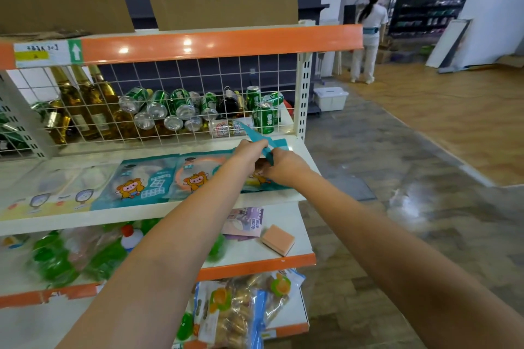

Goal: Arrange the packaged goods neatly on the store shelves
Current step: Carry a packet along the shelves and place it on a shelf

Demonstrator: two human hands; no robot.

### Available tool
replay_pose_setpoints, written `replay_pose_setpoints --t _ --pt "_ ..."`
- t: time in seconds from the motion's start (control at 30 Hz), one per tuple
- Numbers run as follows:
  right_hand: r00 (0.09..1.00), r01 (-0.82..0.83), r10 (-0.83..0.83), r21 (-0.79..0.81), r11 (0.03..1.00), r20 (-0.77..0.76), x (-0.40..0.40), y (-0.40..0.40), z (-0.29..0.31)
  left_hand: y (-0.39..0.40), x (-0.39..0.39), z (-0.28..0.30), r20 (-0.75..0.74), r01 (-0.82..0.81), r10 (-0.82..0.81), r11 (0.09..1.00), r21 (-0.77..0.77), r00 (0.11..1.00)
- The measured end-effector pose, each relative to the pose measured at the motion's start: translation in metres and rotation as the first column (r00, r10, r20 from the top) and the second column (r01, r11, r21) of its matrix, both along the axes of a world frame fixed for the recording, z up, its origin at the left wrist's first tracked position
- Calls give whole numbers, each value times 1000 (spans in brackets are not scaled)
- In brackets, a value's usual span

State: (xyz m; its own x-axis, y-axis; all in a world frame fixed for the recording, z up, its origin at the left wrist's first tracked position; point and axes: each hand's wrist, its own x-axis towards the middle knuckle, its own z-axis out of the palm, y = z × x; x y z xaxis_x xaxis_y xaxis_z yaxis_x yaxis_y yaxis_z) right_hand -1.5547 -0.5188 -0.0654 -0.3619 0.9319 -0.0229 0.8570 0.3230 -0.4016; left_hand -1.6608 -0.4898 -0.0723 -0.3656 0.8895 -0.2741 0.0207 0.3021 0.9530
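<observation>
Teal snack packets with a cartoon animal lie in a row on the white shelf [158, 214]. One packet [141, 181] lies left of centre and a second [195, 173] beside it. At the right end, both my hands hold a third teal packet [256, 136] whose top edge is lifted off the shelf. My left hand [249, 151] pinches that raised edge. My right hand [283, 166] grips the packet from the right, and the two hands nearly touch. Pale packets [56, 193] with round windows lie at the left end.
Behind a white wire grid [175, 110] are green cans [181, 106] and amber bottles [82, 105]. The lower shelf [289, 259] holds green bags, a purple packet [246, 222] and an orange sponge [278, 239]. Biscuit bags [235, 314] sit below. A person [368, 34] stands far back right.
</observation>
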Motion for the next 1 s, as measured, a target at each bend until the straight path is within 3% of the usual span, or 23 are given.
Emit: replay_pose_setpoints --t 0.17,0.27,0.4,0.57,0.7,0.8,0.9,1.0 --pt "965 61 -110 207 976 237 6 -6 -4 -4 11 8 115 36 -41 998 46 992" --pt "958 54 -124 263 963 259 9 -7 -6 -7 13 11 41 72 -74 996 49 996" --pt "974 89 -140 270 959 177 19 -4 -3 -6 10 10 -96 115 -112 993 29 989" --pt "986 158 -167 262 952 11 36 1 3 -12 -1 12 -59 150 -147 987 53 987" --pt "957 223 -169 227 948 -235 46 6 6 -9 -21 6 -75 90 -87 995 33 993" --pt "848 259 -197 60 964 -491 50 7 7 -7 -32 2 -105 58 -57 998 9 993" --pt "651 205 -264 -170 964 -712 52 5 1 -5 -40 -5 -82 15 -15 1000 -9 997" --pt "459 89 -365 -367 926 -810 54 2 -10 -5 -45 -14 -15 -19 18 999 -45 1000"
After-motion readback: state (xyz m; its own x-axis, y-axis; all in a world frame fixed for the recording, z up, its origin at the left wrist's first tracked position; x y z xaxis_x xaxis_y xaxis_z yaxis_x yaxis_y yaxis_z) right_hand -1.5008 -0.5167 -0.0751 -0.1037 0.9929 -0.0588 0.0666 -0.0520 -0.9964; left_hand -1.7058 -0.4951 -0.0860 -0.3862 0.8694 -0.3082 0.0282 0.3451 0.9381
